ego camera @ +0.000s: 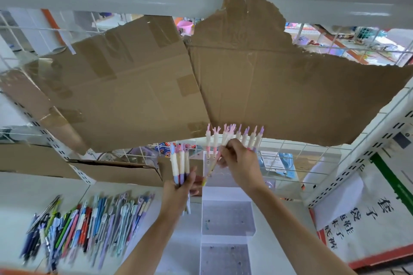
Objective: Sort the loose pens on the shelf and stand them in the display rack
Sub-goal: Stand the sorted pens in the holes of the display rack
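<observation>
A single wide-angle view is given from head height, faced forward and down into a shelf bay. The forearms are seen close, rising from the lower edge; the edges are bent by the lens.

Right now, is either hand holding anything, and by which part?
Left hand grips a bundle of cream pens by their lower ends. Right hand pinches one cream pen mid-barrel, beside the pens standing in the rack.
</observation>
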